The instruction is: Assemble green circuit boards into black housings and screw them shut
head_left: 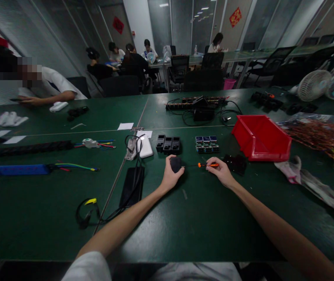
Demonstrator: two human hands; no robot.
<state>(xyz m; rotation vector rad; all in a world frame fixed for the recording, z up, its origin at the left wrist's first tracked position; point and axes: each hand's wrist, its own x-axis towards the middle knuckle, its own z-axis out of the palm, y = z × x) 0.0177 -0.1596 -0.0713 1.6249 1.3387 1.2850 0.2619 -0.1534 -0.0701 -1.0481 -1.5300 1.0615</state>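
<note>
The small, black, block-shaped housing (176, 164), apparently plastic, is held in the left hand (172, 171), well in from the near edge of the green, flat-topped counter (214, 218) and to the right of its long seam. The left grip is closed around the housing, with the thumb on the near side. The slim screwdriver with an orange plastic handle (214, 165) is pinched in the closed grip of the right hand (222, 171). Its thin, dark shaft is directed at the housing's right side, roughly parallel to the near edge. Whether the tip is seated cannot be told.

For sound work, the housing should be braced firmly, and the left thumb should be kept clear of the shaft's line, as a slip would be carried toward it. The shaft should be kept square to the face. Light, even pressure should be applied while the handle is rolled; threads in plastic are likely to be stripped by force. The row of black, boxy plastic housings (167, 145), toward the far edge, should be left undisturbed.
</note>
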